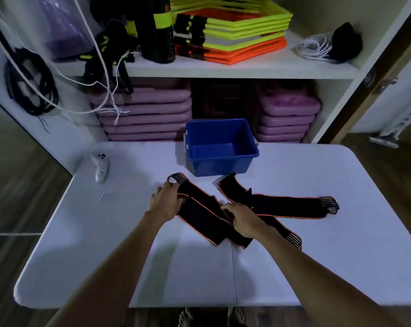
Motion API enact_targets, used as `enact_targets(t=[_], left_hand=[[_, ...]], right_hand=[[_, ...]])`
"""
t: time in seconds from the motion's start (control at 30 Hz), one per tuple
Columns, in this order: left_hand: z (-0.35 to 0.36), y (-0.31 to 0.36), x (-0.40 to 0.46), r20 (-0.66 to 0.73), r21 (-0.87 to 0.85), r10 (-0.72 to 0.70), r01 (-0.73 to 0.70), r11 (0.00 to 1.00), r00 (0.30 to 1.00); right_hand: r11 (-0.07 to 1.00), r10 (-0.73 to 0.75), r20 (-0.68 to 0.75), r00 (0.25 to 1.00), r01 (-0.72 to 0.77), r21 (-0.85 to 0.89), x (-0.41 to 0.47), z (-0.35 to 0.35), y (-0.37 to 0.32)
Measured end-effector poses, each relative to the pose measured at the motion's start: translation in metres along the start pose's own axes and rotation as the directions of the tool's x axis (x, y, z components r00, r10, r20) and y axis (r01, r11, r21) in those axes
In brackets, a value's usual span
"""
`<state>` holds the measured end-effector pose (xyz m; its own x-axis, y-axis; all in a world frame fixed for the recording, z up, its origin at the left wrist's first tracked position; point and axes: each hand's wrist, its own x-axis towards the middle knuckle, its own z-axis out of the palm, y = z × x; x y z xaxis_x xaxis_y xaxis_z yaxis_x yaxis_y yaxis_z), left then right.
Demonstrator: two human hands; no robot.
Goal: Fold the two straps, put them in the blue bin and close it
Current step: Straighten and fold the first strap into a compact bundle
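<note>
Bare feet [211, 317] are showing at the white folding table's [341, 256] near edge. The left hand [166, 204] and right hand [242, 220] are pinching the near black orange-edged strap [204, 218]. The second strap [282, 205] is lying just right, before the open blue bin [221, 161].

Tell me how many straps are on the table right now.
2. One strap lies under both hands at centre, partly doubled over; the other strap lies flat to its right, before the blue bin.
</note>
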<state>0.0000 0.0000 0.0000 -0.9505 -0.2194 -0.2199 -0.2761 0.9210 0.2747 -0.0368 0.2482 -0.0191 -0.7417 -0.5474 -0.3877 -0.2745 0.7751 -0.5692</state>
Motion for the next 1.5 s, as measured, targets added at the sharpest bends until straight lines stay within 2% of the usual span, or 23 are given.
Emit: enact_targets(t=[0.2, 0.33, 0.5, 0.57, 0.67, 0.77, 0.93, 1.2, 1.27, 1.33, 1.43, 1.5], left_hand=[[0.025, -0.017, 0.024, 0.126, -0.032, -0.029, 0.033, 0.999, 0.992], [0.040, -0.024, 0.042, 0.112, -0.027, -0.035, 0.038, 0.999, 0.993], [0.052, -0.027, 0.046, 0.076, -0.045, -0.093, 0.097, 0.994, 0.993], [0.054, -0.030, 0.044, 0.052, -0.053, -0.100, 0.103, 0.993, 0.994], [0.051, -0.032, 0.043, 0.028, -0.125, -0.106, 0.108, 0.986, 0.994], [0.047, -0.033, 0.046, 0.009, -0.255, -0.109, 0.108, 0.961, 0.994], [0.035, -0.037, 0.058, 0.019, -0.382, -0.117, 0.116, 0.917, 0.993], [0.021, -0.034, 0.063, -0.040, -0.448, -0.134, 0.103, 0.888, 0.990], [0.017, -0.035, 0.062, -0.055, -0.465, -0.138, 0.097, 0.880, 0.989], [0.013, -0.036, 0.062, -0.070, -0.487, -0.142, 0.090, 0.869, 0.987], [0.006, -0.038, 0.067, -0.095, -0.505, -0.150, 0.083, 0.859, 0.984], [0.001, -0.038, 0.073, -0.112, -0.505, -0.169, 0.090, 0.859, 0.979]], right_hand=[[0.990, 0.039, 0.069, 0.997, -0.029, -0.138, 0.012, 0.008, 0.022], [0.972, -0.010, 0.079, 0.997, 0.028, -0.234, 0.032, 0.005, 0.027], [0.911, -0.101, 0.205, 0.973, 0.174, -0.375, 0.055, 0.012, 0.040], [0.915, -0.133, 0.225, 0.965, 0.207, -0.346, 0.055, 0.010, 0.039], [0.842, -0.228, 0.268, 0.936, 0.327, -0.428, 0.057, 0.006, 0.043], [0.857, -0.259, 0.186, 0.948, 0.314, -0.407, 0.058, 0.004, 0.047], [0.810, -0.322, 0.133, 0.937, 0.346, -0.474, 0.055, 0.001, 0.039], [0.745, -0.379, 0.259, 0.888, 0.459, -0.483, 0.062, -0.013, 0.025], [0.760, -0.401, 0.234, 0.886, 0.464, -0.456, 0.064, -0.013, 0.026], [0.829, -0.422, 0.133, 0.897, 0.441, -0.344, 0.062, -0.010, 0.028], [0.937, -0.348, -0.066, 0.935, 0.348, -0.018, 0.054, -0.003, 0.022], [0.950, -0.237, -0.182, 0.954, 0.267, 0.162, 0.045, 0.000, 0.012]])
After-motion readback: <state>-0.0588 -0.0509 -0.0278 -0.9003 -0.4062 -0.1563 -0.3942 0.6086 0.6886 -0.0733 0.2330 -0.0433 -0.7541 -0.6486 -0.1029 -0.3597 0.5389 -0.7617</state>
